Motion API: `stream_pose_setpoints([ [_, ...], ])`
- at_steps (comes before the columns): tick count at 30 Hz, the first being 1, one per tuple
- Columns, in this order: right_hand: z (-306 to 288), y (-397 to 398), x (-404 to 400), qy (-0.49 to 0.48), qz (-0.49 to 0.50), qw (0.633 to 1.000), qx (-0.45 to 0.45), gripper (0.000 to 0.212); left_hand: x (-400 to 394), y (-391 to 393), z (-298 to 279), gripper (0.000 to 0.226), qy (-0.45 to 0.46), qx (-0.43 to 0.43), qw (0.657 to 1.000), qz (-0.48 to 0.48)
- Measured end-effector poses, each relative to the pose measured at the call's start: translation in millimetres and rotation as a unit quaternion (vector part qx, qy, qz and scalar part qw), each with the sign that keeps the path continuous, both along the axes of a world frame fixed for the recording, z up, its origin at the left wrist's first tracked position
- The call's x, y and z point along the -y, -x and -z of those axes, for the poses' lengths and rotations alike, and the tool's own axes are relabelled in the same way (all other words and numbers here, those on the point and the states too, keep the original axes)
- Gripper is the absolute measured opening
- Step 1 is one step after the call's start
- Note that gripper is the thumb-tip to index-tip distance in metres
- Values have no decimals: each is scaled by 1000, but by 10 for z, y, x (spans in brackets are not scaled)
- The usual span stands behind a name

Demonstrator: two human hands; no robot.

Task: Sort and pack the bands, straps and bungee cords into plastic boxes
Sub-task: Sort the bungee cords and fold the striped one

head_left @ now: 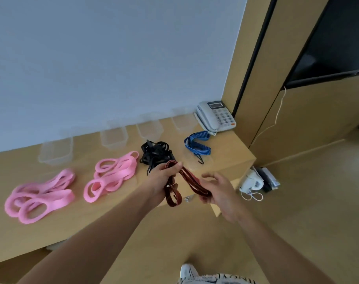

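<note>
Head view: the desk (pixel 231 154) carries four clear boxes (pixel 113 138) along its far edge, with pink bands (pixel 39 195), black straps (pixel 156 154) and a blue cord (pixel 197 144) laid out in separate piles nearer, likely pre-sorted. Above the near right corner, the left hand (pixel 162 179) grips the red cord (pixel 184 181) bunched, the right hand (pixel 217 191) pinching its loop, probably folding it to fit.

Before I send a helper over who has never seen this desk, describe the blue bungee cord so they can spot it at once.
Find the grey desk telephone at the far right corner of the wooden counter. Just in front of it lies the blue bungee cord, folded into a loose loop with a dark hook at its near end. It is the only blue striped item; its neighbours are a black tangle and pink bands.
</note>
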State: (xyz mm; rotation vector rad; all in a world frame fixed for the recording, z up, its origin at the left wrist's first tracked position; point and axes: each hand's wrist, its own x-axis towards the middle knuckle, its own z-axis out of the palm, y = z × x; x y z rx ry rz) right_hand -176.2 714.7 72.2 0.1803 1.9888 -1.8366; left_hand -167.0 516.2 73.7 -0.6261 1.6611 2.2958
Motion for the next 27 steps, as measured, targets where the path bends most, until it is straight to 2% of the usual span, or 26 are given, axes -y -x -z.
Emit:
stream_pose_setpoints([
  [2, 88, 165, -3, -14, -16, 1000, -17, 15, -216, 348, -18, 30, -22, 29, 999, -39],
  [4, 151, 341, -6, -48, -40, 997, -44, 20, -433, 649, -37, 28, -41, 47, 996, -65],
  [6, 181, 524, -20, -79, -68, 990, -92, 19, -653, 880, -46, 30, -95, 73, 989, -90],
  [8, 203, 709, -45, -58, -84, 988, -118, 25, -845, 1057, -20, 37, -149, 115, 977, -104],
  [11, 266, 963, -114, -79, -106, 985, -112, 35, -998, 1247, 68, 43, -172, 145, 968, -114],
  [14, 377, 1195, -161, -117, -110, 981, -110, 25, -949, 1387, 136, 50, -190, 146, 965, -102],
  [18, 447, 1513, -54, -101, -59, 990, -82, 20, -806, 1576, 224, 51, -196, 125, 969, -79],
  [20, 480, 1694, -13, -90, -38, 991, -90, 22, -736, 1668, 255, 45, -134, 108, 983, -66],
  [22, 489, 1889, -25, -120, -18, 984, -128, 29, -667, 1725, 268, 43, 39, 94, 995, -17],
  [24, 509, 2079, -39, -186, -21, 964, -190, 37, -588, 1704, 324, 44, 241, 81, 967, 13],
  [25, 529, 2168, -26, -234, -36, 947, -219, 43, -544, 1671, 354, 43, 314, 71, 947, 12],
  [27, 599, 2307, 54, -345, -88, 900, -250, 62, -469, 1583, 409, 39, 398, 48, 916, 10],
])
